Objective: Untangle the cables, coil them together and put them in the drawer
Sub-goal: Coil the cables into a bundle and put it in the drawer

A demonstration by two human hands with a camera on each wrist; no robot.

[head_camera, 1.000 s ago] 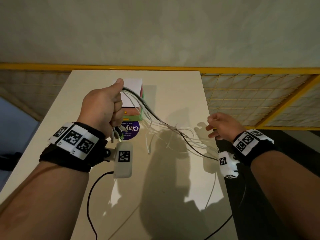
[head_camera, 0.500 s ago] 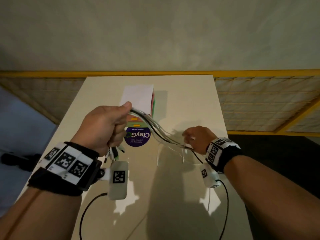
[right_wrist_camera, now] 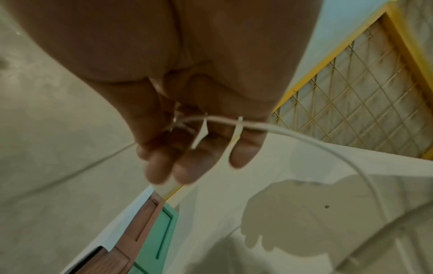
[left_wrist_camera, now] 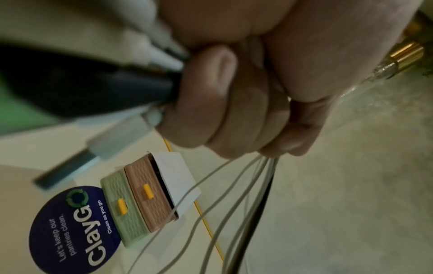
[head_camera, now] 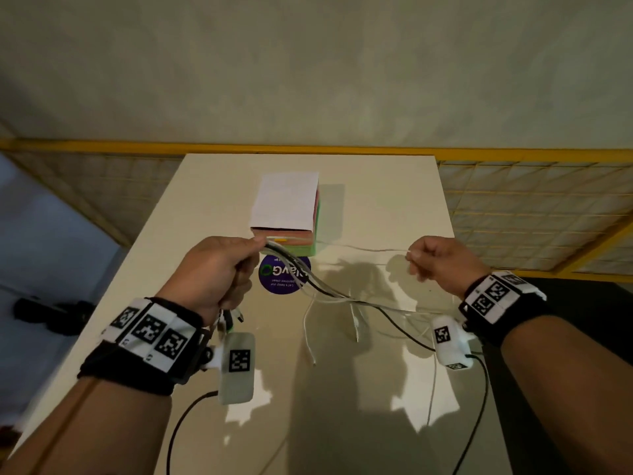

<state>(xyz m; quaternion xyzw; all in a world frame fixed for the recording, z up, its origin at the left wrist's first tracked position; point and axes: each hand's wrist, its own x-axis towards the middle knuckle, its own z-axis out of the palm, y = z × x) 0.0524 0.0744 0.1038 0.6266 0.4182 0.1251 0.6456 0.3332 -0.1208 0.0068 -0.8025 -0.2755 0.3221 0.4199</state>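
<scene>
My left hand (head_camera: 219,272) grips a bundle of cables (head_camera: 308,282), several white and one black, above the cream table (head_camera: 376,207). Their plug ends (head_camera: 229,320) hang below my fist; the wrist view shows my curled fingers (left_wrist_camera: 225,103) round them. The strands sag to the right and trail onto the table. My right hand (head_camera: 435,258) pinches one thin white cable (head_camera: 373,249) and holds it out to the right, away from the bundle; it runs across my fingers (right_wrist_camera: 187,163). A small drawer unit (head_camera: 294,238), pink over green with yellow handles and a white top, stands just behind the left hand.
A round purple sticker (head_camera: 284,275) lies on the table in front of the drawer unit. Yellow-framed wire mesh panels (head_camera: 534,207) run behind and to the right of the table. Black wrist-camera leads (head_camera: 476,416) hang over the near table area.
My right hand has left the bundle and swung right, pulling one white cable out with it. The left hand keeps its grip and has hardly moved.
</scene>
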